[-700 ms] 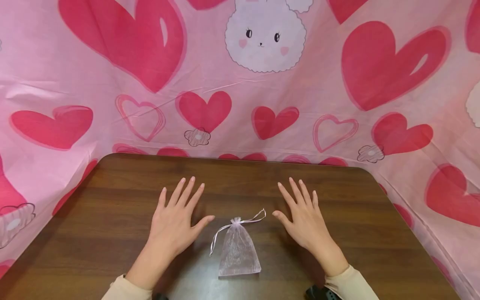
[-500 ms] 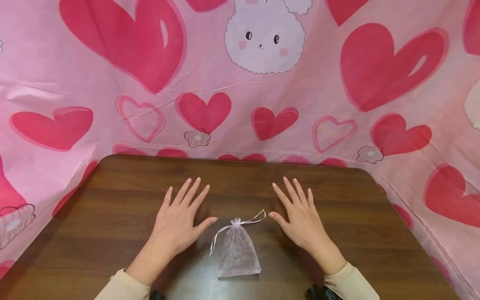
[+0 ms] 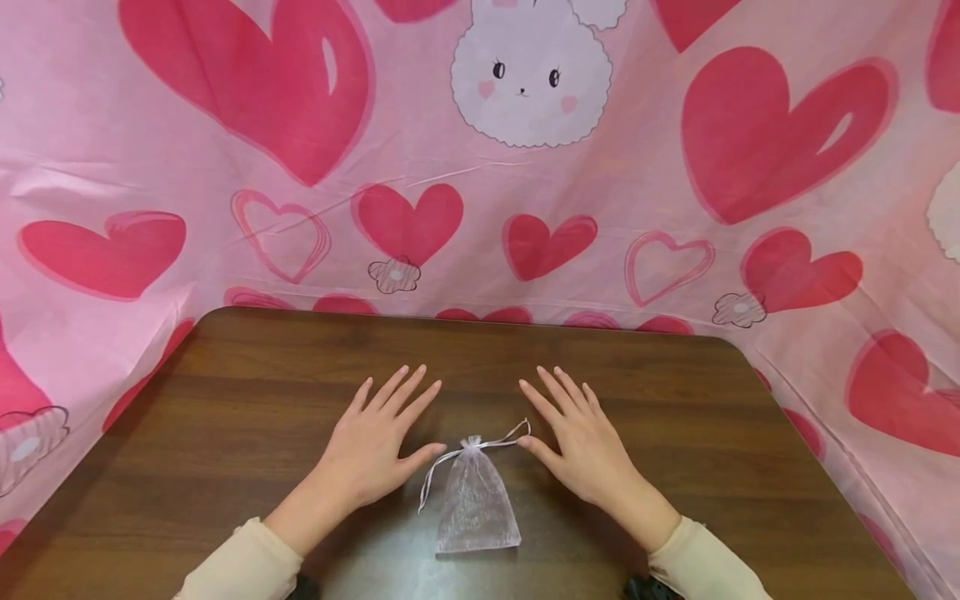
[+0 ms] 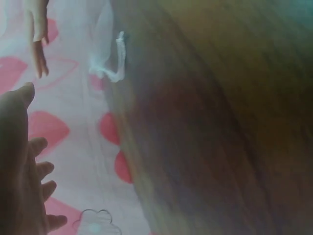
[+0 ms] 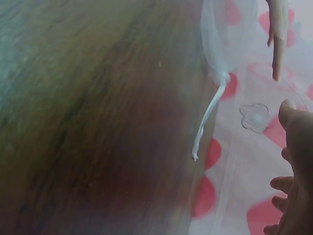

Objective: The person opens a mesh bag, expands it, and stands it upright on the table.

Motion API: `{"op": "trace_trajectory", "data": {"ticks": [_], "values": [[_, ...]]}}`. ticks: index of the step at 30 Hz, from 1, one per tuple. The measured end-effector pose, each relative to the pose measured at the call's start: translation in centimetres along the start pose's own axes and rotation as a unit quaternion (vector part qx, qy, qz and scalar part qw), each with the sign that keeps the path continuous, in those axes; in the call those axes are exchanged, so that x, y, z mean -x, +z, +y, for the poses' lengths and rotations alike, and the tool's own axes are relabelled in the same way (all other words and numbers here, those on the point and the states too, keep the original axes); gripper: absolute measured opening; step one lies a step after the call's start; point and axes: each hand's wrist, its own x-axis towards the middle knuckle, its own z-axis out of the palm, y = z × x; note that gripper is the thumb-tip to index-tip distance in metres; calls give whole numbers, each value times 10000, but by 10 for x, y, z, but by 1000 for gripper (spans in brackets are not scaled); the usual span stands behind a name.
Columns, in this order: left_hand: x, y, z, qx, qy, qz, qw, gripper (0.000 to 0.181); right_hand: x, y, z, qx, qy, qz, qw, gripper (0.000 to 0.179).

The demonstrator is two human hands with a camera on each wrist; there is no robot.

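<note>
A sheer whitish organza drawstring pouch (image 3: pixel 477 504) stands in the middle of the table, its neck gathered and its ribbon ends spread to both sides. My left hand (image 3: pixel 371 450) is to its left, palm down with fingers spread and straight, the thumb close to the left ribbon. On the other side my right hand (image 3: pixel 585 446) has its fingers extended too, its thumb overlapping the right ribbon loop in the head view; whether it touches cannot be told. Neither hand holds anything. Both wrist views show the pouch (image 4: pixel 103 44) between the hands, with its ribbon (image 5: pixel 208 115) hanging from the neck.
A dark brown wood-grain table (image 3: pixel 225 400) with rounded far corners lies under the hands. Behind it and along both sides hangs a pink cloth (image 3: pixel 420 150) printed with red hearts and a white bunny face. Dark wrist devices (image 3: pixel 648 586) show partly below the cuffs.
Both hands have moved inward toward the pouch, the left one rightward and the right one leftward. Their fingers stay extended. The pouch has not moved.
</note>
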Motion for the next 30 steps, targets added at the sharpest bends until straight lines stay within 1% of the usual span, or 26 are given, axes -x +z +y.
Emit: {"op": "trace_trajectory", "data": {"ticks": [8, 14, 18, 23, 30], "values": [[-2, 7, 5, 332, -51, -291, 9990, 76, -3, 2, -6, -277, -270, -169, 9991, 69], [-5, 11, 10, 424, 32, -481, 9979, 76, -9, 4, -12, -527, -498, -126, 9973, 66], [-8, 14, 13, 464, 74, -554, 9974, 74, -13, 6, -16, -674, -586, -169, 9959, 66], [-12, 15, 18, 696, -19, -700, 9951, 72, -17, 8, -22, -766, -637, -285, 9946, 63], [-18, 19, 22, 1052, -274, -1020, 9888, 71, -21, 14, -28, -805, -667, -329, 9940, 49]]}}
